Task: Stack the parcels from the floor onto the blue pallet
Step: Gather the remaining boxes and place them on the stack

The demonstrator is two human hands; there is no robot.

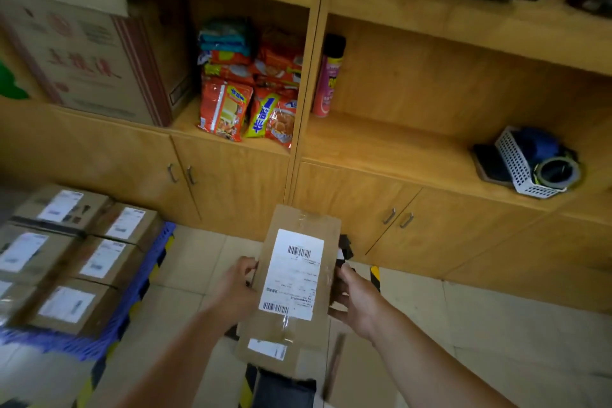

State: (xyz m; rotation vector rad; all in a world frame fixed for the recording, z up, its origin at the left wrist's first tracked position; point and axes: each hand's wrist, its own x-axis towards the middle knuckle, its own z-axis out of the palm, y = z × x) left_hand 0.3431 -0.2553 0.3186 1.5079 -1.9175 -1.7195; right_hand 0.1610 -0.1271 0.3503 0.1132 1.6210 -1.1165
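- The tall wooden shelf unit (414,83) is filling the background, cupboards below
- The blue slatted plastic pallet (142,278) is lying on the floor at left, carrying brown labelled cardboard parcels (99,262) packed edge to edge in rows, probably for a level base
- The long brown cardboard parcel with a white shipping label (294,278) is being held above the floor, right of the pallet, label up
- The left hand (236,288) and right hand (356,300) are clamping its long sides, fingers curling round the edges, arms reaching forward
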